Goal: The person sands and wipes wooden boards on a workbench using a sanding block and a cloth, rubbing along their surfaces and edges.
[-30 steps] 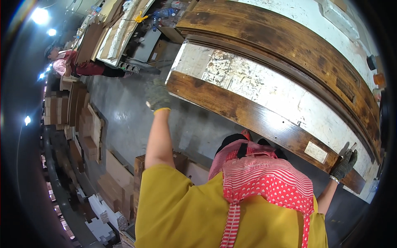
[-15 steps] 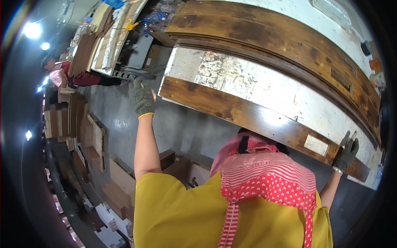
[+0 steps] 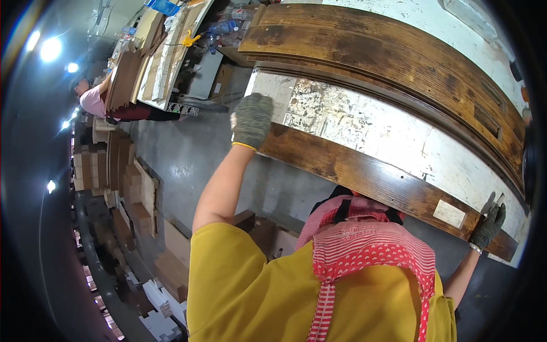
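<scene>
At far left, a co-worker [image 3: 94, 101] in pink, beside upright brown panels [image 3: 124, 80] (well apart from the nearer work). Next, a stretch of grey floor [image 3: 182, 154], then the gloved left hand [image 3: 252, 118], reaching to the left end of a long, narrow brown board [image 3: 364, 178]. With fingers bent and close together and the tips out of sight, cannot tell whether clasping that end or only resting against it.

Rightward from there, the board itself, lying flat along the near side of the scuffed white tabletop [image 3: 353, 117]. Beyond, across a bare strip, a stack of similar boards [image 3: 387, 51]. Judging by looks, stiff and moderately heavy, awkward through sheer length; from the sheen, probably smooth, a little slippery under knitted gloves, and easily scratched if dragged. Best held near both ends, by the long edges, keeping fingers off the glossy face.

Toward the right end, a pale rectangle [image 3: 449, 213] (cut-out or label, hard to tell). Just past it, the gloved right hand [image 3: 489, 227], laid across the board with fingers close together, pointing away from the body; cannot tell whether gripping the edge or merely pressing down.
</scene>
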A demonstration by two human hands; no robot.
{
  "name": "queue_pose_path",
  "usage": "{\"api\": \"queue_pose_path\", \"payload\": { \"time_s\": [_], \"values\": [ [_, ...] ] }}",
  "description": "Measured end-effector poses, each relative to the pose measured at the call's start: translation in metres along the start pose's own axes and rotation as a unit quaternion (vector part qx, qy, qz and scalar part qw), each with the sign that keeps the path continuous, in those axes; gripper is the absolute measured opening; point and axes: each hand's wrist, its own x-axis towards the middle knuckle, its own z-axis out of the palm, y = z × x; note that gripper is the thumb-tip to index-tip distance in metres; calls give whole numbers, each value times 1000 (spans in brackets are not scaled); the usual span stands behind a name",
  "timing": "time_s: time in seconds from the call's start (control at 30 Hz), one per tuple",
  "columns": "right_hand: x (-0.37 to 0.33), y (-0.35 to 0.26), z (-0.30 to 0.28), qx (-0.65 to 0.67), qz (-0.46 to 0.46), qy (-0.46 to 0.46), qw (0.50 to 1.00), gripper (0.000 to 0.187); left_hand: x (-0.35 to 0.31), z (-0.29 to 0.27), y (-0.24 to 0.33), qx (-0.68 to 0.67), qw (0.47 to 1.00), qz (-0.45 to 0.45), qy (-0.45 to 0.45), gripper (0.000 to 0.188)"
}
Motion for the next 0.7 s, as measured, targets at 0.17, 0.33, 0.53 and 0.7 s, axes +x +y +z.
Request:
{"api": "queue_pose_path", "payload": {
  "time_s": [0.17, 0.33, 0.53, 0.7],
  "values": [
    [-2, -1, -3, -8, 2, -5, 1000, 37, -9, 0, -84, 30, 984, -156, -82, 35],
    [0, -6, 7, -58, -9, -11, 998, 37, -53, 59, -162, -54, 923, -349, 152, 38],
    [-4, -9, 10, -29, -4, -4, 1000, 41, -54, 38, -65, -260, 901, -318, 139, 23],
    [-5, -7, 9, -10, -12, -14, 1000, 40, -63, 34, -104, -57, 930, -352, 91, 28]
  ]
}}
